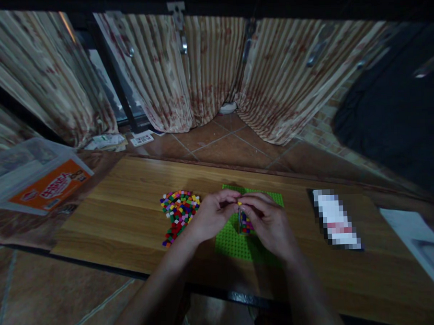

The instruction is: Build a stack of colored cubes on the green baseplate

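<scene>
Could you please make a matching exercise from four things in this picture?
1. green studded baseplate
2. pile of small multicoloured bricks
3. clear plastic box
4. striped fabric curtains

A. hanging beyond the brown wooden tabletop
B. lying left of the left hand
C. bearing an orange label
D. beneath the left hand and right hand

Pairs: 1-D; 2-B; 3-C; 4-A
</scene>
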